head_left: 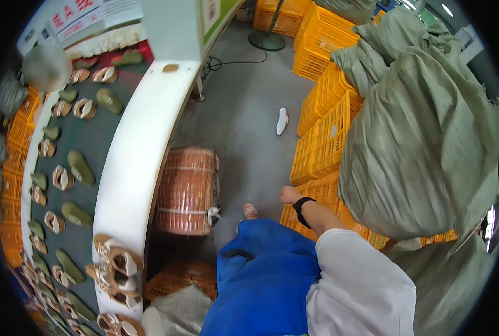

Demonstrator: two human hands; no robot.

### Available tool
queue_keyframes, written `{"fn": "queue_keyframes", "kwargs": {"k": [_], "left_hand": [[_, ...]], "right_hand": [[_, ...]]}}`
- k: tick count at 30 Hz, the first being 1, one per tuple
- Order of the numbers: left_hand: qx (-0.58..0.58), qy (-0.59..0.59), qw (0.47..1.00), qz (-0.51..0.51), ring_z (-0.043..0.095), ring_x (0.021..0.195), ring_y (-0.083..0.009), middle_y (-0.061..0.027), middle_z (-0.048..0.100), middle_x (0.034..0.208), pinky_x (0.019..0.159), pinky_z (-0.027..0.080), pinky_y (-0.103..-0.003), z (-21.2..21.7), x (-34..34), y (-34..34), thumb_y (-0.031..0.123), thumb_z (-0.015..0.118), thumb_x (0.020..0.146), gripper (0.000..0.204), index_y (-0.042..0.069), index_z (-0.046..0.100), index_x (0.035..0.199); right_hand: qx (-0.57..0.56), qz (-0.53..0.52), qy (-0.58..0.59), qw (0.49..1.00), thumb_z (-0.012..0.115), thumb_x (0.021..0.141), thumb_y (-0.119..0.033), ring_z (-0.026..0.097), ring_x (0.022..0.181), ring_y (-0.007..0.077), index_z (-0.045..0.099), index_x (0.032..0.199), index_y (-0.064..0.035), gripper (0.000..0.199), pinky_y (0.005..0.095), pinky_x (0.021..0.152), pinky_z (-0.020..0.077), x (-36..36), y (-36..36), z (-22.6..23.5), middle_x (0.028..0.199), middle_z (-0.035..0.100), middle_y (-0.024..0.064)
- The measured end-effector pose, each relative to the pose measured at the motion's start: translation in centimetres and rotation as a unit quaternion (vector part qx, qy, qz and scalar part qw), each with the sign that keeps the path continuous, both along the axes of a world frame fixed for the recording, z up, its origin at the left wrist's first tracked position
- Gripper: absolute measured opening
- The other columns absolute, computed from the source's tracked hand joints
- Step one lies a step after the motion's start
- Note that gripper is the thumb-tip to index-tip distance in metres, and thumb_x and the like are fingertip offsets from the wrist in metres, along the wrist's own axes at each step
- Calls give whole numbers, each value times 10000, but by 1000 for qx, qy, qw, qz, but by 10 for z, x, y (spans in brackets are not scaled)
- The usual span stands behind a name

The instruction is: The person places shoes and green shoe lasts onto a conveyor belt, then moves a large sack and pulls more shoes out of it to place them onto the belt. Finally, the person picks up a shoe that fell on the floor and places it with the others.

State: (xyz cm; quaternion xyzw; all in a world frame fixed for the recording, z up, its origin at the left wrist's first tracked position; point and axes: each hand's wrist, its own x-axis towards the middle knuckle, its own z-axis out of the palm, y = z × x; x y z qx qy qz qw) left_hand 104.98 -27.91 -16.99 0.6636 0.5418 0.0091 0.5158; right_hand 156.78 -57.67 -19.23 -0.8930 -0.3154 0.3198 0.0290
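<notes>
My right hand (289, 195) hangs low beside the orange crates, its fingers curled in and nothing showing in them. A black band (302, 211) circles that wrist. My left hand is out of view. To the left, beige sandals (62, 178) and green foot-shaped pieces (80, 168) lie in rows on a dark conveyor belt (101, 140). More beige sandals (118, 274) are grouped on the white ledge (127, 151) alongside the belt. A blue apron (266, 274) covers my front, and one of my shoes (250, 210) shows below it.
Stacked orange crates (322, 145) line the right side, with large grey-green cloth sacks (423, 145) on them. A strapped brown bundle (188, 190) stands under the ledge. A white sole-shaped piece (282, 121) lies on the floor. Farther off are a round stand base (266, 41) and black cable (235, 63).
</notes>
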Motion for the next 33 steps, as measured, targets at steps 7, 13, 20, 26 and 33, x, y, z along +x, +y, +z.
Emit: {"fn": "queue_keyframes", "kwargs": {"k": [7, 13, 20, 26, 33], "left_hand": [[-169, 46, 984, -2, 559, 678, -149, -44, 590, 780, 519, 457, -288, 25, 124, -16, 119, 577, 811, 285, 23, 508, 1071], [-329, 91, 939, -30, 571, 692, -154, -54, 607, 801, 526, 466, -291, 54, 242, 3, 124, 575, 818, 305, 15, 511, 1095], [-172, 164, 927, -291, 621, 820, -160, -95, 628, 938, 643, 507, -264, 107, 470, 90, 141, 557, 843, 418, -4, 459, 1222], [-132, 201, 841, -484, 595, 943, -306, -201, 582, 1068, 819, 475, -353, -9, 685, 120, 233, 620, 796, 537, 1, 436, 1245], [59, 183, 793, -578, 276, 1188, -531, -378, 160, 1325, 976, 316, -503, -162, 779, 60, 517, 741, 598, 1017, 24, 256, 1344]], "right_hand": [[23, -291, 216, 932, 534, 796, -159, 584, 567, 189, 633, 888, -23, 191, 310, 520, 465, 85, -14, -12, 664, 605, 103], [138, -408, 319, 844, 552, 807, -121, 561, 583, 153, 591, 977, -15, 204, 284, 516, 452, 165, 21, -27, 720, 594, 74], [170, -456, 309, 817, 583, 796, -125, 593, 640, 164, 581, 996, -5, 232, 286, 542, 475, 304, 55, -74, 776, 615, 99], [159, -572, 194, 781, 611, 764, -117, 584, 613, 163, 545, 1086, 59, 372, 296, 581, 501, 434, 30, -251, 733, 604, 97], [17, -543, 72, 837, 677, 702, -354, 529, 1064, 358, 459, 1186, 77, 684, 383, 889, 429, 558, 59, -452, 1105, 550, 271]]}}
